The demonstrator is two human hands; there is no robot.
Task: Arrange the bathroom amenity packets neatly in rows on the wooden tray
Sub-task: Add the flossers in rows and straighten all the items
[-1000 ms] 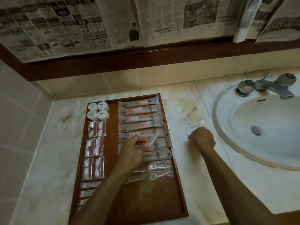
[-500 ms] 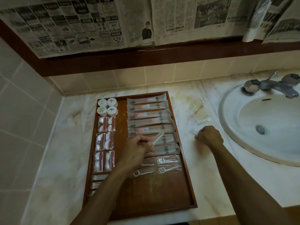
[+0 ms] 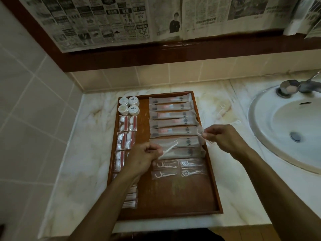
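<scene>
The left hand (image 3: 145,156) is pinched around one wrapped floss pick (image 3: 169,150), fingers closed on its handle end so the white pick slants up and away from the grip, over the long sachets (image 3: 171,125) that lie stacked in a column on the wooden tray (image 3: 214,173). The right hand (image 3: 224,139) is closed too, thumb and fingers gripping a second floss packet (image 3: 199,133) at its clear wrapper; that packet sticks out toward the left hand and hangs just above the tray's right rim, near the lower end of the sachet column. The two grips are apart, with the last couple of sachets between them. Just below the left hand's knuckles, four floss packets (image 3: 178,168) lie flat on the tray in two short rows of two. Past the left wrist, on the far side from the sachets, run the red-and-white packets (image 3: 126,134) in pairs, and beyond them four small round white jars (image 3: 128,105) sit in a square at the tray's far corner. Beyond the right hand, on the marble counter (image 3: 83,143), a loose floss pick (image 3: 221,110) lies toward the washbasin (image 3: 284,129). Newspaper sheets (image 3: 107,21) cover the wall above.
</scene>
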